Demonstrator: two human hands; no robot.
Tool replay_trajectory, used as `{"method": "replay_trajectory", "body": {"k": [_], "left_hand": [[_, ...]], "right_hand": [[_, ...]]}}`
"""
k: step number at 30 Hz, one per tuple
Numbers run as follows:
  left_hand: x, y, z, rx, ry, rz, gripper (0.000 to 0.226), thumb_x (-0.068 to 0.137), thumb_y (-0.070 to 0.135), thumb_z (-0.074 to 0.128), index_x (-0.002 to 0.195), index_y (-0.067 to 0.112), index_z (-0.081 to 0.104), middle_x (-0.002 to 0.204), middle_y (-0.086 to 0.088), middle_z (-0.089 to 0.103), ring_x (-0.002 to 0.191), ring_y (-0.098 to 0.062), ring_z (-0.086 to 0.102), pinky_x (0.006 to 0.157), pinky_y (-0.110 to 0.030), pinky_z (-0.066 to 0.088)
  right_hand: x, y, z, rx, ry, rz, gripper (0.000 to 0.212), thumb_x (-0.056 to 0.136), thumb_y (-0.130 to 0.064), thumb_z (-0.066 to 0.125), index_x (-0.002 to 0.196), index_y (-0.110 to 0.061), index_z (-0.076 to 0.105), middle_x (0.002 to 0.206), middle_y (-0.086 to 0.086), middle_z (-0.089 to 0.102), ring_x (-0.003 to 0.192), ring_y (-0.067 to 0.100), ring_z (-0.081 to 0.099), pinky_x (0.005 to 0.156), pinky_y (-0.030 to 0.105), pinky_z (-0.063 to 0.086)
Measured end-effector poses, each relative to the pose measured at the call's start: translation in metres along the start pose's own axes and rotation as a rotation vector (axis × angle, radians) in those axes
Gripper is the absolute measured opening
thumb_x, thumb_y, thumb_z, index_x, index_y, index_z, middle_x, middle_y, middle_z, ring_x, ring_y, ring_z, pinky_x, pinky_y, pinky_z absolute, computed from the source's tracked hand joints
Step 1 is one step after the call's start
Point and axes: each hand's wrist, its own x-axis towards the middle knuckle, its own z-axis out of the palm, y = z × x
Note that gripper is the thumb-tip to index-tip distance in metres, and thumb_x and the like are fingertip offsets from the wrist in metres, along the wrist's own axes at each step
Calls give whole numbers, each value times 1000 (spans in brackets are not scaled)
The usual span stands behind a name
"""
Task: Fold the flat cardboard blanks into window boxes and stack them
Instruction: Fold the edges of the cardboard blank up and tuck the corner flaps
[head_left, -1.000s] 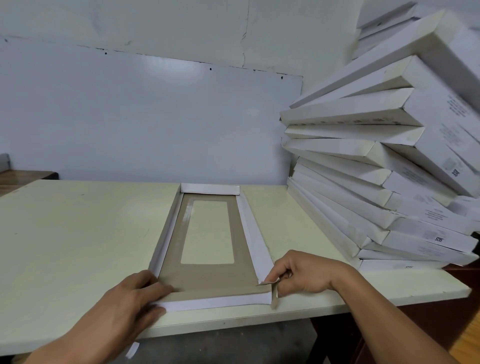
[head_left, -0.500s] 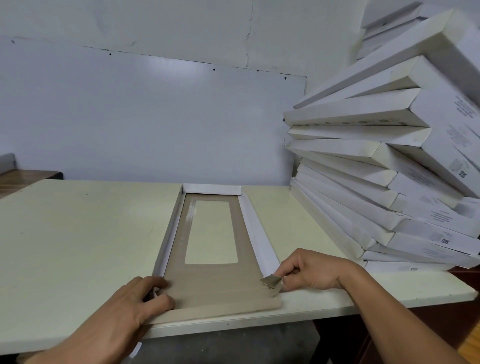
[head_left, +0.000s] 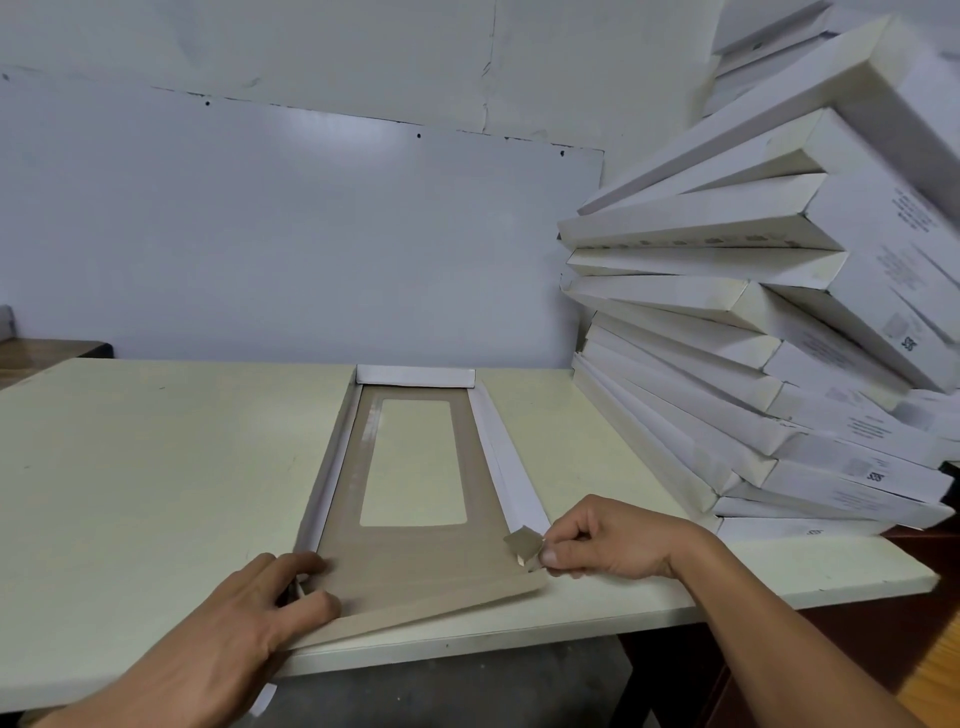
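- Brown card under both hands: a blank (head_left: 410, 561) lies inside-up on the near middle of the table (head_left: 156, 467), its long axis running away from the viewer.
- Left hand (head_left: 249, 618) rests on the blank's near left corner, fingers loosely bent, thumb (head_left: 317, 605) pressing the brown face just above the near flap.
- Right hand (head_left: 597, 540) pinches a small corner tab (head_left: 523, 541) at the blank's near right corner between thumb and forefinger; the other fingers are curled.
- Near flap (head_left: 441, 605) lies folded out flat toward the table edge, brown side up.
- Window (head_left: 415, 462), a tall cut-out with rounded corners, sits in the middle of the blank and shows the table through it.
- Left wall (head_left: 322, 488) stands raised; the right wall (head_left: 511, 467) leans outward, white side showing; the far end flap (head_left: 415, 375) stands up, white.
- Stack (head_left: 753, 364) of finished white boxes is piled at the right of the table, fanned and leaning, well apart from the blank; printed labels show on their ends, too small to read.
- White wall (head_left: 311, 234) rises behind the table.
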Motion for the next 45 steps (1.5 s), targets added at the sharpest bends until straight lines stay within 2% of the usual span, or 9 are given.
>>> {"method": "replay_trajectory", "body": {"k": [3, 6, 9, 14, 19, 21, 29, 42, 45], "left_hand": [[-2, -2, 5, -15, -14, -35, 27, 85, 37, 45, 107, 52, 42, 125, 11, 53, 92, -5, 53, 74, -15, 43], [0, -5, 8, 35, -6, -6, 39, 78, 40, 66, 107, 51, 42, 130, 7, 55, 91, -9, 56, 75, -19, 45], [1, -7, 7, 33, -22, 11, 42, 75, 38, 68, 107, 50, 43, 129, 7, 55, 90, -8, 57, 72, -18, 46], [0, -11, 8, 80, -60, 55, 37, 73, 36, 51, 108, 47, 46, 129, 6, 54, 89, -5, 52, 69, -15, 43], [0, -12, 15, 55, -5, 61, 42, 74, 28, 57, 107, 48, 43, 131, 9, 50, 90, -2, 47, 72, -13, 40], [0, -13, 16, 51, 28, 72, 40, 76, 28, 60, 107, 47, 42, 132, 9, 49, 91, -2, 47, 73, -13, 39], [0, -11, 13, 97, 86, 53, 32, 80, 25, 40, 104, 46, 46, 129, 6, 53, 88, -3, 49, 72, -13, 41], [-1, -12, 13, 103, 74, 93, 40, 75, 26, 49, 107, 50, 46, 127, 9, 54, 88, 0, 47, 69, -10, 41], [-1, -10, 13, 60, 32, 101, 49, 70, 29, 64, 108, 53, 45, 124, 12, 53, 87, 1, 49, 68, -6, 36]], "right_hand": [[-1, 1, 0, 5, 9, 1, 19, 94, -35, 64, 79, -33, 75, 74, -11, 61, 73, 9, 52, 76, 23, 44], [-1, 1, 0, -2, 13, 1, 20, 94, -35, 64, 77, -35, 75, 73, -11, 60, 73, 10, 51, 76, 24, 43], [-1, 1, 0, -8, 4, -7, 20, 94, -33, 63, 78, -36, 75, 71, -11, 57, 71, 10, 48, 75, 23, 41], [-3, -3, 0, -21, -1, -22, 31, 97, -26, 61, 71, -38, 72, 66, -14, 54, 67, 6, 48, 72, 17, 40], [-4, -4, 1, 1, -1, -19, 36, 98, -23, 61, 69, -41, 72, 69, -16, 58, 72, 9, 50, 77, 21, 42], [-5, -4, 1, 35, 3, -23, 35, 98, -22, 62, 71, -40, 74, 72, -16, 60, 74, 10, 51, 78, 23, 44], [-6, -3, 2, 66, 37, 2, 29, 98, -25, 62, 77, -38, 76, 74, -17, 67, 75, 5, 57, 77, 22, 46], [-1, 4, 5, 26, 84, 19, 22, 95, -30, 65, 77, -21, 75, 78, -7, 68, 71, 6, 57, 70, 18, 46], [0, 3, 5, -7, 72, 3, 28, 95, -30, 63, 73, -13, 69, 73, -6, 61, 69, 8, 52, 70, 18, 44]]}}
